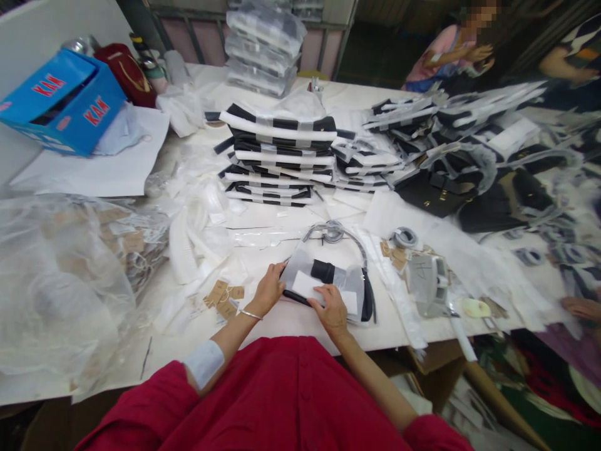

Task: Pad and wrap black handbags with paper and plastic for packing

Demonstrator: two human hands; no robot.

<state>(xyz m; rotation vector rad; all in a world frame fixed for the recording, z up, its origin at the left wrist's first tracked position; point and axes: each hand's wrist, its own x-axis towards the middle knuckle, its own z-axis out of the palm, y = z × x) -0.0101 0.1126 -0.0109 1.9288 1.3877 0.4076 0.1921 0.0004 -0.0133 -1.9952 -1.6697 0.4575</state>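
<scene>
A black handbag (369, 300) lies flat on the table in front of me, with a translucent wrap over much of it and its wrapped strap (361, 241) curving up behind. My left hand (271, 288) grips the bag's left edge between thumb and fingers. On top of the bag rests a white padding sheet (305, 285). Bent over this sheet, my right hand (332, 308) pinches it near its front edge; the fingertips partly cover what is between them. A coiled wrapped strap (333, 231) sits just beyond the bag.
Stacked black handbags with white padding (282, 160) stand behind. More handbags (441, 188) pile up at right, near a tape dispenser (425, 285). Brown tags (225, 295) and a large plastic bag (61, 288) lie left, below a blue box (70, 103). Other people are across and at right.
</scene>
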